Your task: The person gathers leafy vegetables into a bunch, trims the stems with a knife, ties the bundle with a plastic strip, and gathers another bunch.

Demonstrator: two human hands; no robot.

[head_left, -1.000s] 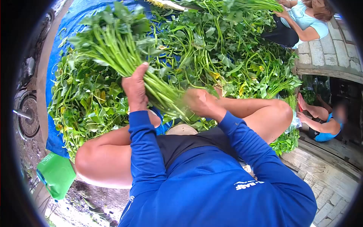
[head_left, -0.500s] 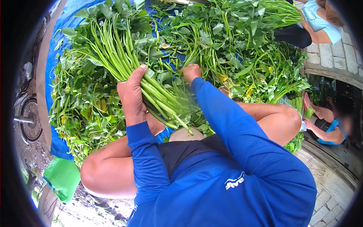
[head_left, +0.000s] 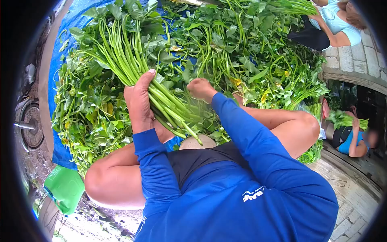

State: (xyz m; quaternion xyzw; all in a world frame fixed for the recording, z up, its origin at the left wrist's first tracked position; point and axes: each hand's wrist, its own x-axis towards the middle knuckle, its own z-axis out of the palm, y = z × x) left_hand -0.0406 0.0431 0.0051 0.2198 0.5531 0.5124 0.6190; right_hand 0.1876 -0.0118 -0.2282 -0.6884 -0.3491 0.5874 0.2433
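Observation:
My left hand is wrapped round a thick bunch of water spinach, thumb on top. Its leaves point up and away, and the stem ends slant down to the right toward my lap. To the right of those stems is my right hand, its fingers curled closed over the pile. Whatever it may hold is hidden. A wide heap of loose greens lies in front of me, with some yellow leaves in it.
A blue tarp lies under the greens. A green plastic container stands at lower left, below a wheel. One person sits at upper right with greens; another person at right holds a bunch.
My right hand has moved slightly left and down, toward the stems. My left hand keeps its grip almost in place. The person at right has raised a bunch of greens.

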